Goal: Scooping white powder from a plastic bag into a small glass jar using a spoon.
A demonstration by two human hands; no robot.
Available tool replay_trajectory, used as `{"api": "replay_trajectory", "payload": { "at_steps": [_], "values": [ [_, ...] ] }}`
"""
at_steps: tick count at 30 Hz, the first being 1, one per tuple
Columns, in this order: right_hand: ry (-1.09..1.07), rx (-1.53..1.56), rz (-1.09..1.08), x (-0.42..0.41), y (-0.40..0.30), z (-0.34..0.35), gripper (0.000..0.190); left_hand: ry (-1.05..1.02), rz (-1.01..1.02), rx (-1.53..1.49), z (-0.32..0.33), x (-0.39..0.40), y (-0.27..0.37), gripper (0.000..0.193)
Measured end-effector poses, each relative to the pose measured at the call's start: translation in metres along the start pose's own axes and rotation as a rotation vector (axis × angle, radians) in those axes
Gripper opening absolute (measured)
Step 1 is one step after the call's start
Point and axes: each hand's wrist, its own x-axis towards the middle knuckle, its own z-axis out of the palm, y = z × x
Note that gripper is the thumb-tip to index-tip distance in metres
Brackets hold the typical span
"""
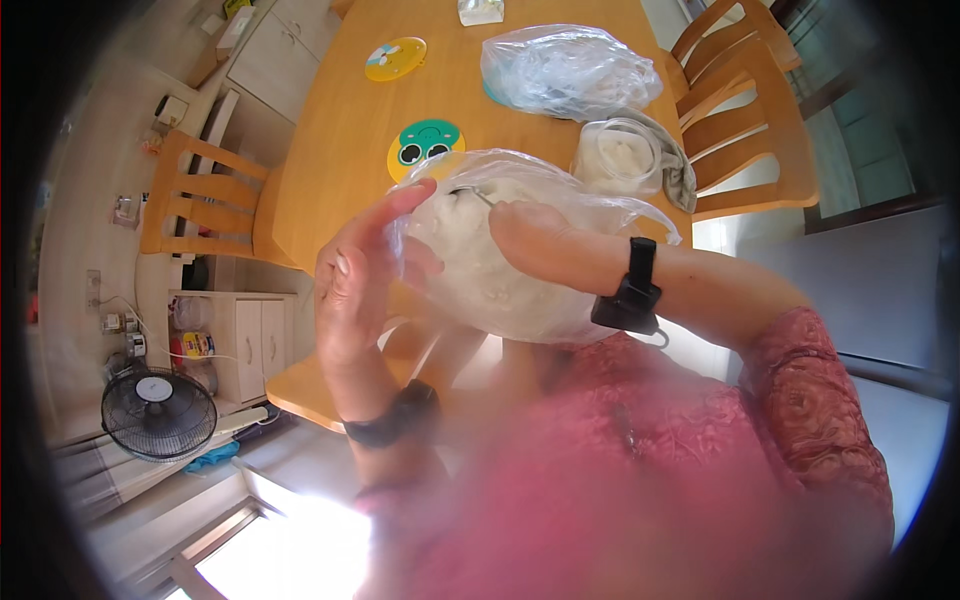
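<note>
A clear plastic bag (525, 169) holding a white, powdery or doughy mass (480, 255) is raised before my chest, over the near part of the wooden table. My left hand (360, 277) supports the bag's left side, its thumb and fingers spread against the plastic. In my right hand (532, 240) is a thin metal utensil (484, 196), perhaps a spoon, whose far end reaches into the white stuff; most of its handle is hidden by the fingers. Black straps with small devices sit on both wrists.
On the wooden table (337, 135) lie a green-and-yellow frog-face mat (429, 135), a yellow round mat (397, 58), a filled plastic bag (570, 71), a clear jar with white contents (616, 157) and a grey cloth (679, 176). Chairs (780, 142) flank it; a fan (159, 420) stands lower left.
</note>
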Motion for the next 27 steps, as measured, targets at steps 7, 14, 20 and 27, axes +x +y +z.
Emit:
{"api": "replay_trajectory", "payload": {
  "at_steps": [7,14,20,27],
  "values": [
    [-0.024,1.234,0.24,0.006,-0.001,-0.005,0.023,-0.01,-0.007,-0.054,-0.001,0.0,-0.002,0.08],
    [-0.313,1.441,0.724,-0.007,0.01,-0.015,0.029,-0.012,0.013,-0.069,0.0,0.004,0.001,0.079],
    [-0.408,1.536,0.755,-0.041,0.023,-0.033,0.033,0.035,-0.043,0.009,0.002,0.002,0.001,0.078],
    [-0.488,1.458,0.431,-0.074,0.051,-0.054,0.03,0.06,-0.073,0.015,0.005,0.003,0.003,0.075]
  ]
}}
